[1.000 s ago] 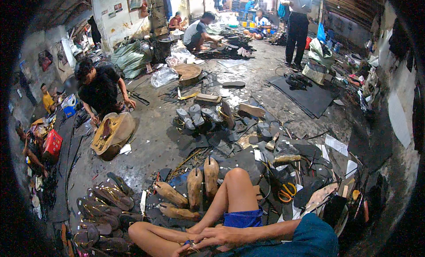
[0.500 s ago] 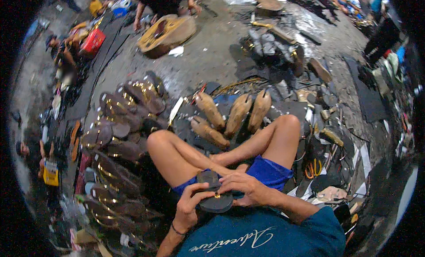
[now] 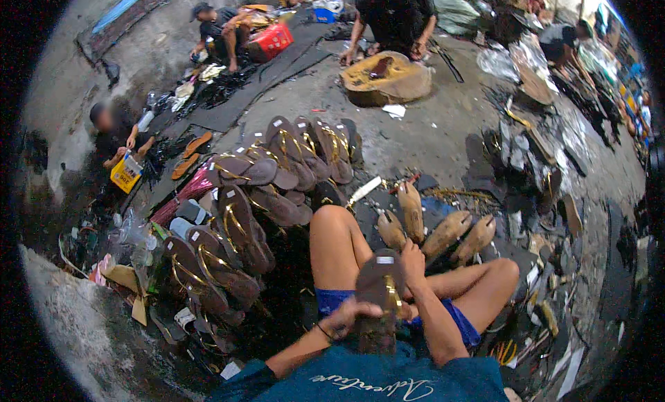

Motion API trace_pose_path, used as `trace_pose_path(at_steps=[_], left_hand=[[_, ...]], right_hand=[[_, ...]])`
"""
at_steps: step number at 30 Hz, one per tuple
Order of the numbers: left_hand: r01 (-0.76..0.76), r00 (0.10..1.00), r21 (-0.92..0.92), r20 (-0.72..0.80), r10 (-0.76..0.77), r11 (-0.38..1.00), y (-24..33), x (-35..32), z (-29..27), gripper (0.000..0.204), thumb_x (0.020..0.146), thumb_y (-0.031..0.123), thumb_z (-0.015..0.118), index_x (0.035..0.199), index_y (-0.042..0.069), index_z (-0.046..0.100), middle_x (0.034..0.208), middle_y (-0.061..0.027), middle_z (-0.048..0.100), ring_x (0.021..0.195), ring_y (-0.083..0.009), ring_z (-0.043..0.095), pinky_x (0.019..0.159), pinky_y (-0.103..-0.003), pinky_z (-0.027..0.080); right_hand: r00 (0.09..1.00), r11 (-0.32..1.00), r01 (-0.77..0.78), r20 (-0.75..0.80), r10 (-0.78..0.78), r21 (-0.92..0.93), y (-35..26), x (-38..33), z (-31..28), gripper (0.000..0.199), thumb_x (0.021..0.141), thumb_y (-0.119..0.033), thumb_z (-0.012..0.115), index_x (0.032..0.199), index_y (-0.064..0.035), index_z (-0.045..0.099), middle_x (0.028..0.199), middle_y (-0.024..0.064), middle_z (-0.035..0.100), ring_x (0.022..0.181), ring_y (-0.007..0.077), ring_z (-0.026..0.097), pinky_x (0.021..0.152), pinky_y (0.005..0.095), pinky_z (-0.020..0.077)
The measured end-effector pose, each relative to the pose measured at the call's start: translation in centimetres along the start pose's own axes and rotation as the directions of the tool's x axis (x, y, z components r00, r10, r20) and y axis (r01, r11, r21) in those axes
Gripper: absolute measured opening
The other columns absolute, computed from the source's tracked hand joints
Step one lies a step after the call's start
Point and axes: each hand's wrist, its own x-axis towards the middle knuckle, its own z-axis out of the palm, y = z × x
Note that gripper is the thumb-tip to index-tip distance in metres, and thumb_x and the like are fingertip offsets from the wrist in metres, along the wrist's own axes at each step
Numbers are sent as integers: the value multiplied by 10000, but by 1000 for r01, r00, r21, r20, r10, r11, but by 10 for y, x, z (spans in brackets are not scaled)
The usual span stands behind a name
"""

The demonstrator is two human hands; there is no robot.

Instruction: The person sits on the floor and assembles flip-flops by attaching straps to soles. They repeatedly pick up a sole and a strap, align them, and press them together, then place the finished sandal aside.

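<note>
A dark brown flip-flop (image 3: 377,272) with a gold strap is held upright before my body, a small white label near its upper end. My left hand (image 3: 350,315) grips its lower left side, thumb across the sole and fingers partly hidden behind. Beside its right edge is my right hand (image 3: 414,262); its fingers are partly hidden, so its grip and any contact are unclear. Just past my right hand lie several wooden shoe lasts (image 3: 449,234) with slotted ends. To my left, many finished brown flip-flops (image 3: 239,229) with gold straps lie in overlapping rows.
A person in black sits ahead behind a hollowed wooden block (image 3: 388,83). Farther left, another person holds a yellow box (image 3: 126,172); orange sandals (image 3: 190,155) lie nearby. On my right are scraps and yellow-handled scissors (image 3: 504,351). A white strip (image 3: 365,189) lies beyond my knee.
The view has swung left. The flip-flop, earlier held low in both hands, now stands upright in my left hand, its strap facing me. My right hand has moved up along its right edge.
</note>
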Motion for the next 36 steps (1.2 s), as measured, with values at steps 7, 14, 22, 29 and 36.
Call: trace_pose_path(at_steps=[7, 14, 22, 29, 36], left_hand=[[-459, 884, 119, -42, 466, 880, -5, 45, -22, 624, 839, 206, 719, 1343, 6, 409, 1213, -104, 569, 1055, -223, 595, 914, -364, 499], [-526, 824, 36, -226, 520, 850, 41, 67, -13, 578, 844, 198, 721, 1290, -31, 434, 1158, -151, 617, 999, -234, 643, 836, -341, 557], [-345, 935, -295, -23, 354, 891, 1, 75, -18, 816, 916, 661, 363, 1373, -14, 379, 1276, -198, 539, 1169, -304, 541, 1017, -415, 434], [-488, 827, -268, -447, 342, 831, -50, 64, -35, 910, 890, 751, 221, 1394, 7, 364, 1336, -185, 492, 1196, -278, 519, 1027, -399, 425], [-486, 868, -220, -232, 438, 846, -35, 76, -41, 783, 944, 631, 334, 1365, -27, 386, 1262, -170, 548, 1129, -273, 570, 1010, -402, 441]], right_hand=[[952, 125, -296, 282, 121, 947, 5, -49, -128, 468, 860, -231, 664, 1215, 46, 534, 1092, 101, 641, 951, 193, 611, 843, 331, 490], [912, -138, -410, 401, -90, 901, -25, -172, -222, 716, 824, -364, 623, 1289, 131, 396, 1090, 304, 594, 921, 379, 655, 727, 507, 589], [997, 832, 74, -15, -79, 550, -108, -169, -224, 603, 792, -192, 730, 1300, 20, 484, 1171, 177, 611, 1055, 291, 615, 881, 380, 511], [972, 937, 184, -197, -128, 296, -133, -143, -170, 593, 737, -229, 753, 1235, 16, 542, 1079, 188, 627, 940, 353, 644, 813, 371, 520], [935, 943, 196, -340, -98, 267, -134, -127, -159, 583, 723, -251, 768, 1205, 9, 572, 1084, 182, 636, 893, 323, 661, 736, 374, 516]])
